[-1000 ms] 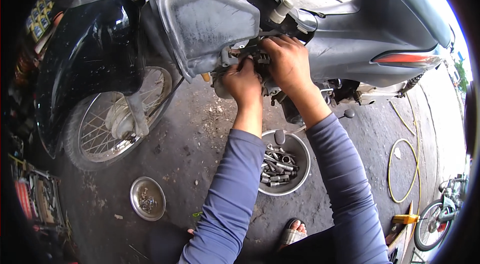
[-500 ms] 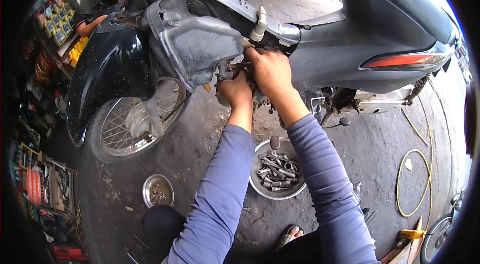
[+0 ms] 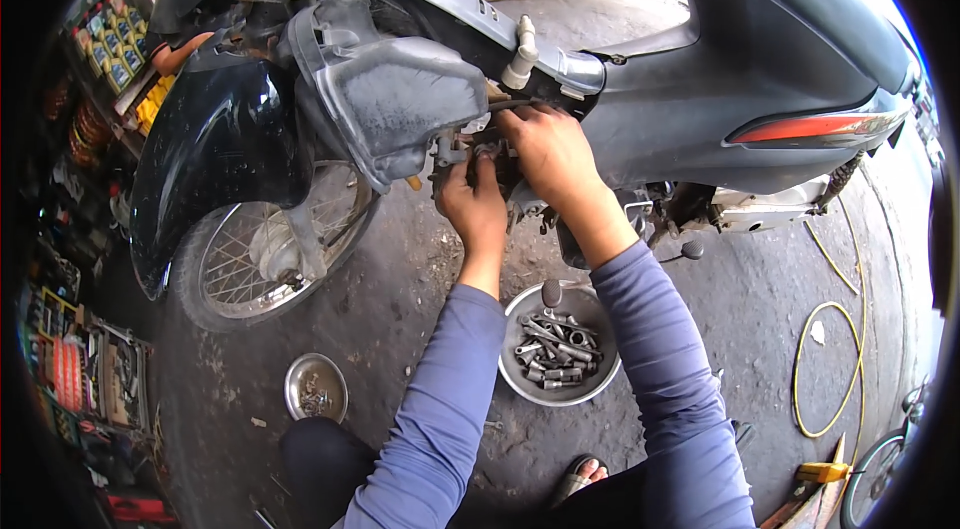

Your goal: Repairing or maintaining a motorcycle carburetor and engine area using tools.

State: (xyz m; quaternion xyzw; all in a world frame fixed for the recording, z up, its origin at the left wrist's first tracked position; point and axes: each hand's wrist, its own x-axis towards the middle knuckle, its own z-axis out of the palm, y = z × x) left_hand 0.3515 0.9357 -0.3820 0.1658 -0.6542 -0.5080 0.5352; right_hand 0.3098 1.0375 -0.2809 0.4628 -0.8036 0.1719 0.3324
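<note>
A dark grey motorbike (image 3: 740,99) stands across the view with its front bodywork partly off. Just right of its dusty air box (image 3: 405,94), both hands reach into the engine area. My left hand (image 3: 475,209) is closed, with thumb and fingers round a greyish metal part (image 3: 487,151) that looks like the carburetor. Higher and to the right, my right hand (image 3: 555,154) bends over the same assembly, its fingers curled in close to a dark hose (image 3: 515,104). Its fingertips are hidden behind the hand, so what they pinch cannot be made out.
On the floor below sits a metal bowl (image 3: 512,369) of wrenches and sockets. A smaller bowl (image 3: 290,391) with small parts lies left. The front wheel (image 3: 215,304) is at left, a yellow hose (image 3: 797,379) at right. Another person's arm (image 3: 185,54) shows near shelves.
My left hand has turned so its thumb now points up on the metal part. My right hand has shifted slightly down and right, exposing more of the dark hose.
</note>
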